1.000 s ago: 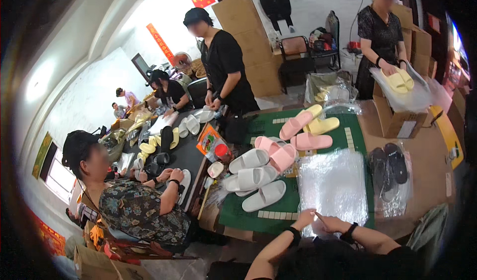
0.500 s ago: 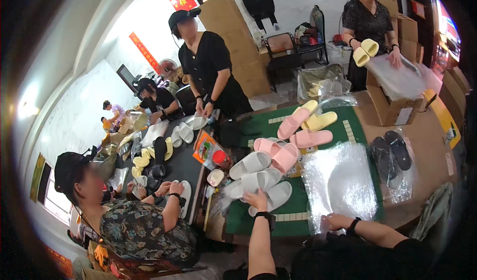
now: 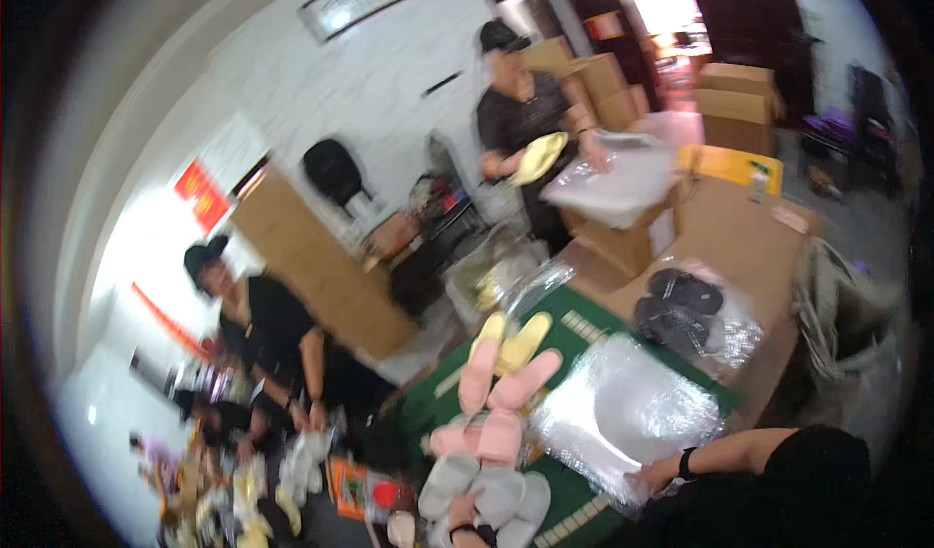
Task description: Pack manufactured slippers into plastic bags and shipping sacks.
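Observation:
My left hand [image 3: 465, 509] is on the grey slide slippers [image 3: 525, 509] at the near edge of the green table mat, its fingers curled at one of them and somewhat blurred. My right hand [image 3: 657, 476] has its fingers at the near corner of a stack of clear plastic bags [image 3: 623, 402], gripping the edge. Pink slippers [image 3: 525, 380] lie just beyond the grey ones. Behind those are yellow slippers [image 3: 525, 342]. The bags lie flat to the right of the slippers and shine in the light.
Dark slippers [image 3: 678, 326] lie on clear plastic at the right. A co-worker [image 3: 530, 110] across the table holds yellow slippers over a carton [image 3: 623, 241] topped with plastic bags. Another person [image 3: 268, 329] stands at the left table. An orange packet [image 3: 350, 490] and red-lidded jar [image 3: 387, 494] are nearby.
My view has swung to the right, blurring the picture and shifting the table down and left. Both hands keep to the same things: left at the grey slippers, right at the bags.

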`<state>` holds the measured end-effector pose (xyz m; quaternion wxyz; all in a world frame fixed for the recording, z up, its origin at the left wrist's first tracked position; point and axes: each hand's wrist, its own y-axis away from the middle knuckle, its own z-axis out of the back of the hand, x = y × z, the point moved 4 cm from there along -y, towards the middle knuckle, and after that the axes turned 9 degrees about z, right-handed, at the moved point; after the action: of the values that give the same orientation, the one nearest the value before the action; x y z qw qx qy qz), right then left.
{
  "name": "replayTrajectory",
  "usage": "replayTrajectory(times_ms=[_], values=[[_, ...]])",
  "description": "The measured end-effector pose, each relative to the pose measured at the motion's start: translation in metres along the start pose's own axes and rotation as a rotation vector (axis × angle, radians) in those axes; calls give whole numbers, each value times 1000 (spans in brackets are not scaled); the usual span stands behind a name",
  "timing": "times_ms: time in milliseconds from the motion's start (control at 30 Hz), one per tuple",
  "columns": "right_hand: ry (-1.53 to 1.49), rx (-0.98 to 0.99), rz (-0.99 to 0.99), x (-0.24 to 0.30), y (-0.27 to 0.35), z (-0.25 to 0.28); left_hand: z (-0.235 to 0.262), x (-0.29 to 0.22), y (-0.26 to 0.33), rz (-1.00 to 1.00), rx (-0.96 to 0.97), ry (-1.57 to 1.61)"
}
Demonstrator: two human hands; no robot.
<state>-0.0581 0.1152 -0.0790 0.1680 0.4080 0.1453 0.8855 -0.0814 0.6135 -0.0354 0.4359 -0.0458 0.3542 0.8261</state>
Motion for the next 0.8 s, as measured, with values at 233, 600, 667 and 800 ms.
replayTrajectory(times_ms=[233,600,667,800], values=[[53,-11,-45,18,-5,5,66,-131,-98,-353,-84,-66],[194,16,-14,20,3,3,109,-221,-60,-635,-304,140],[211,44,-34,28,8,7,110,-230,-40,-664,-347,190],[208,101,-90,66,33,40,101,-221,14,-662,-444,318]])
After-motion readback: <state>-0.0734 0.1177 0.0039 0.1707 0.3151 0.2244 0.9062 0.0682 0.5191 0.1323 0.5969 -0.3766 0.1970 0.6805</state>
